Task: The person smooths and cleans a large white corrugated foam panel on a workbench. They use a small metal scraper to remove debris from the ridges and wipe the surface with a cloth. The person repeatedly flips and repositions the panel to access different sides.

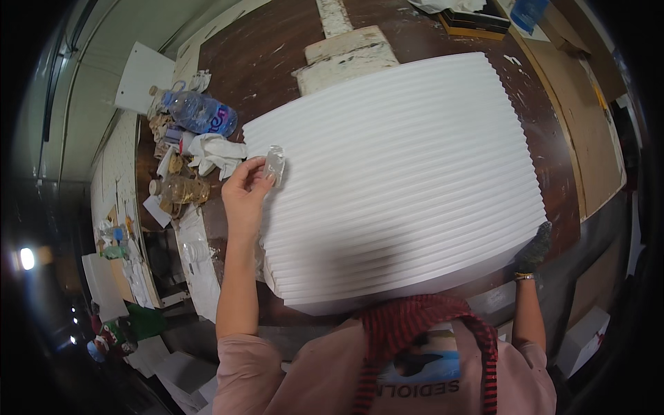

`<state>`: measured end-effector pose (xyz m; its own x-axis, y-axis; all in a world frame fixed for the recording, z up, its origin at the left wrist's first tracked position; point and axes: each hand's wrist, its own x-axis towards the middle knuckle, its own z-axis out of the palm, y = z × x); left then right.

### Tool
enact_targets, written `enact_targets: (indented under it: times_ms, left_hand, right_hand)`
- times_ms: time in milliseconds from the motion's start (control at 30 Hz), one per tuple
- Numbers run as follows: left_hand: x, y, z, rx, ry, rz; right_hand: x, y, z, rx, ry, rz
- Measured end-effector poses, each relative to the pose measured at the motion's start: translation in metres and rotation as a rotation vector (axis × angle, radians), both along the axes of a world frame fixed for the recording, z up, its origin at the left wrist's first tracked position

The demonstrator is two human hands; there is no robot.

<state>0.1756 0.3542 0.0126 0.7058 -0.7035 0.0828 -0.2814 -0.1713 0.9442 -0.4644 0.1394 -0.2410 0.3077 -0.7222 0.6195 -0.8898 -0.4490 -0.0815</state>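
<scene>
A blue-labelled plastic water bottle [200,113], a crumpled white cloth [218,153] and an amber bottle [181,188] lie along the dark brown bench [263,55] edge.

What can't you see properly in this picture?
- Head view: the right hand is mostly hidden behind the corner of the white ribbed stack.
- The small clear thing in the left hand is too small to identify.
- The table under the stack is covered.
- The clutter by the plastic bottle is too jumbled to sort out.
</scene>
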Motion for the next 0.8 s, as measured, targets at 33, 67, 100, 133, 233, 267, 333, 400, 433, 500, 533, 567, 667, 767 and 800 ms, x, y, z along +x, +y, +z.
enact_targets:
  times_ms: [33, 67, 100, 133, 233, 267, 333, 400, 433, 500, 533, 567, 667, 767, 800]
  left_hand:
    - [0.002, -0.012, -0.001, 0.063, -0.240, -0.026]
    - [0.003, -0.023, -0.002, 0.124, -0.482, -0.051]
    - [0.004, -0.032, -0.003, 0.148, -0.574, -0.113]
    - [0.005, -0.040, -0.003, 0.174, -0.665, -0.174]
    - [0.004, -0.061, -0.004, 0.226, -0.776, -0.264]
    - [0.003, -0.069, -0.004, 0.237, -0.783, -0.289]
    - [0.001, -0.088, -0.005, 0.210, -0.784, -0.336]
    - [-0.001, -0.111, -0.007, 0.172, -0.796, -0.402]
    - [-0.004, -0.126, -0.008, 0.146, -0.809, -0.441]
    - [-0.013, -0.156, -0.011, 0.105, -0.835, -0.508]
    - [-0.021, -0.173, -0.013, 0.089, -0.848, -0.535]
    - [-0.029, -0.191, -0.014, 0.071, -0.860, -0.560]
    - [-0.052, -0.246, -0.013, 0.028, -0.880, -0.683]
    - [-0.078, -0.294, -0.012, -0.041, -0.882, -0.755]
    - [-0.083, -0.302, -0.011, -0.121, -0.894, -0.791]
  right_hand:
    - [0.005, 0.004, 0.007, -0.011, -0.029, -0.009]
    - [0.011, 0.008, 0.014, -0.021, -0.059, -0.016]
    - [0.017, 0.011, 0.018, -0.031, -0.091, -0.021]
    - [0.022, 0.015, 0.022, -0.024, -0.108, -0.022]
    - [0.029, 0.022, 0.024, -0.016, -0.039, -0.026]
    - [0.030, 0.024, 0.022, -0.026, -0.002, -0.041]
    - [0.029, 0.025, 0.014, -0.075, 0.135, -0.098]
    - [0.026, 0.024, 0.003, -0.235, 0.473, -0.236]
    - [0.024, 0.023, -0.003, -0.409, 0.794, -0.394]
    - [0.019, 0.021, -0.014, -0.843, 1.516, -0.820]
    - [0.017, 0.022, -0.019, -0.937, 1.662, -0.879]
    - [0.014, 0.023, -0.023, -0.884, 1.664, -0.825]
    - [0.010, 0.023, -0.032, -0.779, 1.557, -0.808]
    - [0.016, 0.021, -0.030, -0.737, 1.518, -0.820]
    - [0.020, 0.020, -0.026, -0.731, 1.526, -0.826]
